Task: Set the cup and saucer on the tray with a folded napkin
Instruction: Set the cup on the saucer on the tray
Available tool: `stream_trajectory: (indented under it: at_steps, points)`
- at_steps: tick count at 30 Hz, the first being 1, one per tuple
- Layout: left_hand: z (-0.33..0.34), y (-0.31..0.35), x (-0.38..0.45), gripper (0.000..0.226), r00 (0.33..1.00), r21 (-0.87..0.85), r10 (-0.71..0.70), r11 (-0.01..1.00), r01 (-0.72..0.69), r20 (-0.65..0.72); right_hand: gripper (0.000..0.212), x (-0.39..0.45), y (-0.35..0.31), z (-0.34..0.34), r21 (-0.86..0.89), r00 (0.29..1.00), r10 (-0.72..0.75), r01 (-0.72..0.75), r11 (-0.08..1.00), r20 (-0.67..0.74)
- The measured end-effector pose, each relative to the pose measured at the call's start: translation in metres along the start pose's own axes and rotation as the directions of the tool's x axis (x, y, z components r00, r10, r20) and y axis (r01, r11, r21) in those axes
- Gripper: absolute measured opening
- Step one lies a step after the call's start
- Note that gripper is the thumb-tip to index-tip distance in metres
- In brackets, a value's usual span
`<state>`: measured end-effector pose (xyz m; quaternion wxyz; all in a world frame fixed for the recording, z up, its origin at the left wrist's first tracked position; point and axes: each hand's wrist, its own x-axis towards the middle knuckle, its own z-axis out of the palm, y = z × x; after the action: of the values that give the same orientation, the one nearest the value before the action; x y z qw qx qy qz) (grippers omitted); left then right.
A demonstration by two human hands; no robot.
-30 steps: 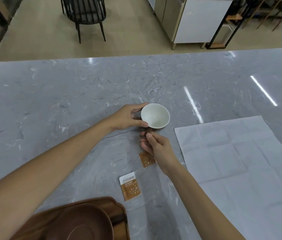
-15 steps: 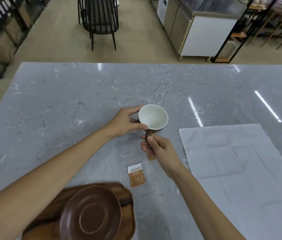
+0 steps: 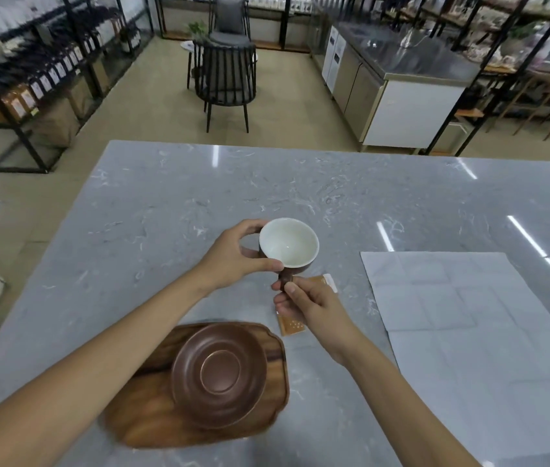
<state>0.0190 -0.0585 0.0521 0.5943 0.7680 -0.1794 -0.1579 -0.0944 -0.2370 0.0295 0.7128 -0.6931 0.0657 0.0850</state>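
One cup, white inside and brown outside, is held just above the grey marble table, beyond the tray and not yet over it; whether its base touches the table cannot be told. The left hand wraps the cup's left side, thumb on the near wall, fingers curled round the far rim. The right hand is closed in a pinch on the cup's brown handle, thumb on top.

One brown saucer already sits on the one wooden tray, toward the tray's right half, its centre well bare. So the saucer step looks done. Left to do, by my judgement: carry the cup back to the saucer well, then fold the napkin and put it on the tray.

One white paper napkin lies fully opened flat on the table, right of the hands and well apart from the tray, with crease lines visible but no fold made. None of it is on the tray.

Two orange sachets: one on the table just beside the tray's far right corner, partly under the right hand; another peeks out behind the right hand, mostly hidden. I can't tell whether that second one is held or lying on the table.

Roughly a third done.
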Motion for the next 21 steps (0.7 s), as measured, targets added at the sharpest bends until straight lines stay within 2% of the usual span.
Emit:
stream_trajectory:
  at_steps: [5, 21]
  points:
    - [-0.007, -0.001, -0.046, 0.103, 0.999, -0.023, -0.047, 0.999, 0.047, -0.018, 0.028, -0.031, 0.003, 0.024, 0.007, 0.999, -0.003, 0.003, 1.0, 0.04]
    - [-0.009, -0.037, -0.158, 0.091, 0.994, -0.055, -0.095, 0.994, 0.092, -0.057, 0.027, -0.105, 0.043, 0.077, -0.024, 0.989, 0.059, -0.056, 0.998, 0.137]
